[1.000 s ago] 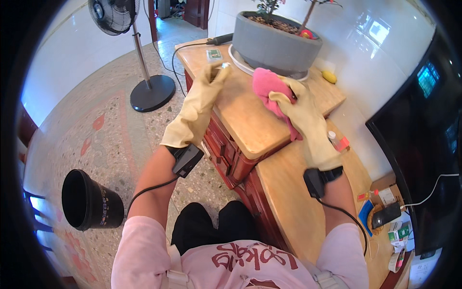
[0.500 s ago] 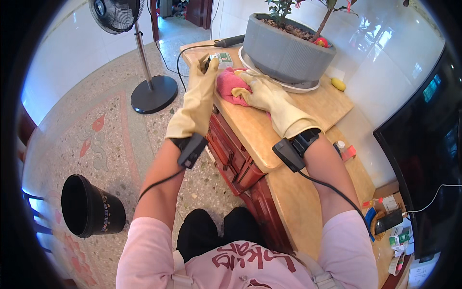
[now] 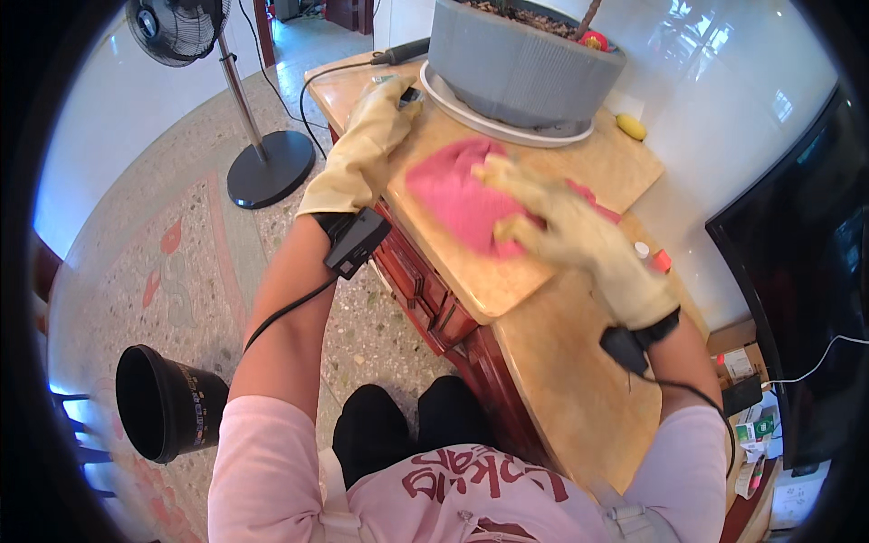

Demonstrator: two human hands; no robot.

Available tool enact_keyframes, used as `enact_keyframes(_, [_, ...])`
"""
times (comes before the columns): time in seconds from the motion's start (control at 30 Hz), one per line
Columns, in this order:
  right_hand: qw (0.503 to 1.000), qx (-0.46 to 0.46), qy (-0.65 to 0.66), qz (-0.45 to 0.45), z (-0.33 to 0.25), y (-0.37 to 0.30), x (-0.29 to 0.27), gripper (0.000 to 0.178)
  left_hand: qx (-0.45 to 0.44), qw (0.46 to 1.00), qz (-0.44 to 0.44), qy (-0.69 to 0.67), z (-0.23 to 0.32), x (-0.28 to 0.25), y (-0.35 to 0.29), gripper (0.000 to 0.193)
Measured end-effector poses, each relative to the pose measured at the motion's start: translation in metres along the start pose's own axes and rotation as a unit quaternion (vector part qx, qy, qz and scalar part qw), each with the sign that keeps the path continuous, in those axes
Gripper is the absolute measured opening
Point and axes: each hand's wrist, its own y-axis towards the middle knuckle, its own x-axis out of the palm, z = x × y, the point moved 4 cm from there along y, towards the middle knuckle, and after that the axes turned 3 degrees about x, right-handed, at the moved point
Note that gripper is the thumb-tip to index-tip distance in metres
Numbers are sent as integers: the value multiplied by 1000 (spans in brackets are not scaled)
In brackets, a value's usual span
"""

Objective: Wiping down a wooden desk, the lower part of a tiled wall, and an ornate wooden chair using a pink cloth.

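We seem to be in the middle of wiping the cabinet top (image 3: 493, 288). The cloth (image 3: 453, 195) lies on it, towards 1 o'clock from the centre of our view. Taking the cloth as the dial's centre, our right hand (image 3: 561, 217) covers its 3 o'clock side, fingers loosely spread over the fabric; the hand is blurred, and we cannot tell whether they also pinch it. Our left hand (image 3: 373, 122) is at 10 o'clock, fingers curled beside a clear box (image 3: 384, 80); whether they grasp it, we cannot tell. Both hands wear pale yellow gloves. As we judge it, the next move calls for light, even pressure with the palm flat, minding the planter (image 3: 525, 68) and its white saucer (image 3: 453, 109) at 1 o'clock, and not dragging fabric over the edge at 7. The cloth looks bright pink and soft, spread into a rough wedge with its narrow end at 10 o'clock, shallow creases across it and a loose end poking out beyond the hand. Its blur hides whether it is damp.
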Motion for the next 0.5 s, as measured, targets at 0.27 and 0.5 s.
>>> enact_keyframes(0.27, [999,-17,23,-20,-29,51,37,56,-16,999,37,4,-30,-10,-4,51])
enact_keyframes(0.5, [998,-48,29,-36,32,-7,-11,58,-72,995,15,-66,-46,-7,-1,50])
